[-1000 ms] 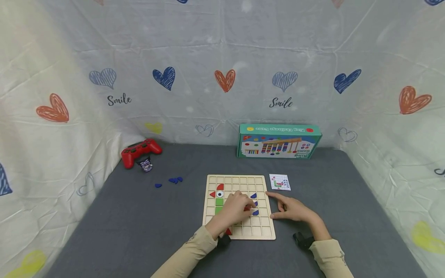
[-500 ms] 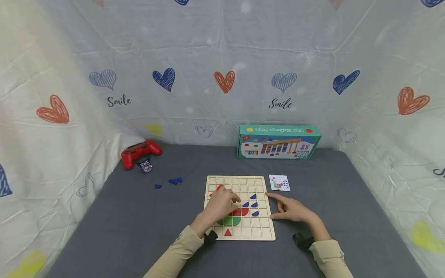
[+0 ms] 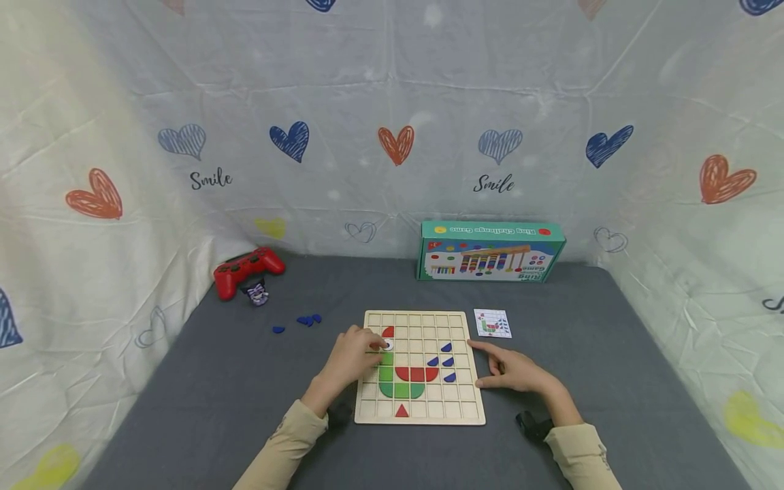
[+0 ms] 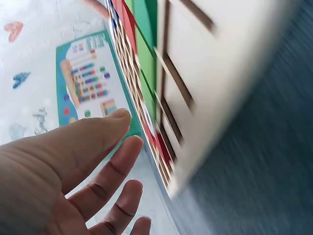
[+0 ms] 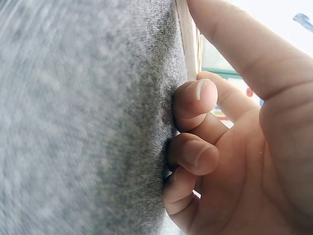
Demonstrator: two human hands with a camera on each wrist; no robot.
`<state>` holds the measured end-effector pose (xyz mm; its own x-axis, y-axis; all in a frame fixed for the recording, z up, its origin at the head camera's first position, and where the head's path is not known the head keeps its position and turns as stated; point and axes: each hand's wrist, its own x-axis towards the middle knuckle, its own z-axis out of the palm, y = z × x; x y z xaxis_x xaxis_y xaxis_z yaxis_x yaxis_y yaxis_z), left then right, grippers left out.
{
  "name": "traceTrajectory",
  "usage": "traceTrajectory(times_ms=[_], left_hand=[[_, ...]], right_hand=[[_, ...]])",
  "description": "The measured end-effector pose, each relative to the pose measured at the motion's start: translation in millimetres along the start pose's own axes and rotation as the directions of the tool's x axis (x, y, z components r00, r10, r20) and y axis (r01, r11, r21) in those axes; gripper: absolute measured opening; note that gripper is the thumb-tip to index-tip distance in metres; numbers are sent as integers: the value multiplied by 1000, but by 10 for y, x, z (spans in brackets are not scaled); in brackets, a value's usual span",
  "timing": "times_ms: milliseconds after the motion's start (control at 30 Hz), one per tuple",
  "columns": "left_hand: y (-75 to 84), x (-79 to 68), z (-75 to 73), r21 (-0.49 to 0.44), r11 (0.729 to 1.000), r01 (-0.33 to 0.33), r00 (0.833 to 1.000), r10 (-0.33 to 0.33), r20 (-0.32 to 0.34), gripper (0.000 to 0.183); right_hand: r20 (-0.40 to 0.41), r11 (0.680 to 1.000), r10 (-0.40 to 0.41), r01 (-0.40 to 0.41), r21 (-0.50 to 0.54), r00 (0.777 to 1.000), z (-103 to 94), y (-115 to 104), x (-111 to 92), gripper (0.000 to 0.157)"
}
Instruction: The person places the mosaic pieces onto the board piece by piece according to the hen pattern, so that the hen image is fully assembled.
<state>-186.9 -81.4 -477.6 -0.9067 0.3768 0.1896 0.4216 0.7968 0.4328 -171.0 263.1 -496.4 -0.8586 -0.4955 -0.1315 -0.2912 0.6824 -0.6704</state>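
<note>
My left hand (image 3: 351, 355) hovers over the left side of the wooden grid board (image 3: 456, 410), nothing between its loosely bent fingers. Near its fingertips lie a white eye piece (image 3: 388, 346) and green squares (image 3: 386, 373). Red pieces (image 3: 417, 374) form a row in the middle, and a red triangle (image 3: 401, 412) sits lower down. Several blue half-round pieces (image 3: 448, 362) lie in cells at the right. My right hand (image 3: 519, 370) touches the board's right edge with outstretched index finger and thumb; its other fingers (image 5: 195, 155) are curled on the cloth.
A pattern card (image 3: 492, 323) lies beyond the board's right corner. Behind stands a green game box (image 3: 492, 253). Loose blue pieces (image 3: 309, 319) lie left of the board, with a red game controller (image 3: 248, 271) and a small purple figure (image 3: 257, 293) farther back.
My left hand has moved left across the board from the blue pieces, uncovering the red row and a blue piece left beside the others. My right hand has stayed at the edge.
</note>
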Motion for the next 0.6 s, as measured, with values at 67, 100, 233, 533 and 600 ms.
traceTrajectory(times_ms=[67,100,233,533,600], left_hand=[[-82,-26,-20,16,1000,12,999,-12,-33,14],[-125,-38,-29,27,999,20,999,-19,-44,14],[-290,-82,-93,57,995,82,995,-79,-58,16],[-647,-195,-302,103,982,160,986,-155,-60,18],[-724,-222,-350,114,979,166,985,-160,-64,19]], right_hand=[[-1,1000,1,-1,-1,1000,0,-4,-2,77],[-2,1000,2,-2,-1,1000,0,-6,-2,77],[-2,1000,9,-9,-5,1000,6,-8,2,77],[0,1000,-2,2,-16,1000,7,6,2,77],[3,1000,-9,9,-19,1000,8,14,1,77]])
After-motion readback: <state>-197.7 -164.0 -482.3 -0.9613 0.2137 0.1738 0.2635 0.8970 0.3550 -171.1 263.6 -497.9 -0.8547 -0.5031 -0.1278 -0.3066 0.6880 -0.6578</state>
